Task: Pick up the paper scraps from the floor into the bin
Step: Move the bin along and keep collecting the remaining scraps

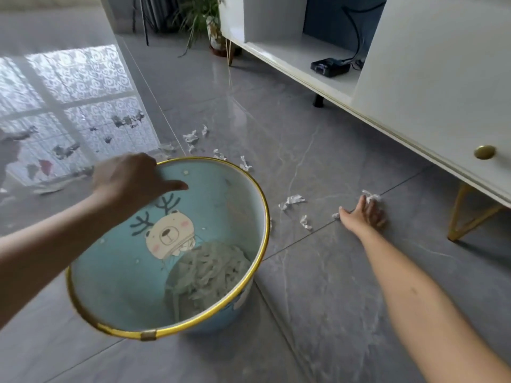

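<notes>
A light-blue bin (116, 286) with a gold rim and a cartoon deer-bear inside stands tilted toward me on the grey floor. Crumpled paper (210, 269) fills its bottom. My left hand (130, 178) grips the bin's far rim, thumb inside. My right hand (365, 211) reaches out low to the floor, fingers closing on a white paper scrap (372, 195) at the fingertips. More white scraps lie nearby: one (293, 200) left of that hand, one (305, 223) below it, and several (193, 137) beyond the bin.
A white cabinet (431, 87) on gold legs (467, 214) runs along the right, with a black box (330, 67) on its open shelf. A potted plant (204, 23) stands at the back. Bright window glare covers the floor at left (69, 106).
</notes>
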Demonstrator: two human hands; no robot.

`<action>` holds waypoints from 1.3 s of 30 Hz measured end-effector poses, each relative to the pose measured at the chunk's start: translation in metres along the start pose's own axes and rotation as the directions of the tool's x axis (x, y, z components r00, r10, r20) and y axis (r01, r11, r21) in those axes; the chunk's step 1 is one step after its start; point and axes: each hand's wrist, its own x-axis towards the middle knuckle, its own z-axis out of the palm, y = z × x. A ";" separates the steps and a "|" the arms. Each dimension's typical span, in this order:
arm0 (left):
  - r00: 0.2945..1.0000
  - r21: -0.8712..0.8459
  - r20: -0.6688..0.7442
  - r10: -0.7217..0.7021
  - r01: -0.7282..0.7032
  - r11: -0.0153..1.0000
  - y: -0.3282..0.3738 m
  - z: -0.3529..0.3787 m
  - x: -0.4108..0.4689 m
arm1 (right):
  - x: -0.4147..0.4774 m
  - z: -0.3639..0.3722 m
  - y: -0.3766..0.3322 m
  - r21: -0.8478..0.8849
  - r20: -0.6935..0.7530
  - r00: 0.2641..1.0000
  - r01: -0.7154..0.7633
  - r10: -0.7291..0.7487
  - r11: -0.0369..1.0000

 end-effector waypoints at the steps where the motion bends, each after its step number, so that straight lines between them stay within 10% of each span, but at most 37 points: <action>1: 1.000 -0.013 -0.004 0.021 -0.021 1.000 0.004 -0.002 -0.001 | -0.002 0.000 -0.004 -0.024 0.021 1.000 0.004 -0.003 1.000; 8: 0.996 0.083 -0.083 0.040 -0.033 0.996 0.005 0.007 0.006 | 0.003 0.001 -0.006 0.102 -0.247 0.969 0.032 -0.006 0.994; 13: 0.996 0.096 -0.082 0.031 -0.023 0.995 0.008 0.009 0.009 | 0.024 -0.006 -0.002 -0.072 -0.169 0.986 -0.001 -0.011 0.997; 22: 0.997 0.097 -0.060 0.044 -0.038 0.995 0.002 0.006 0.007 | -0.023 0.029 -0.058 0.202 -0.134 0.936 0.347 -0.326 0.916; 31: 0.999 0.063 -0.041 0.026 -0.023 0.998 0.004 0.005 0.008 | -0.066 0.045 -0.088 -0.228 0.185 0.668 0.743 -0.721 0.630; 39: 0.995 0.082 -0.075 0.061 -0.055 0.995 0.000 0.008 0.008 | -0.084 0.048 -0.087 -0.253 0.030 0.541 0.817 -0.840 0.517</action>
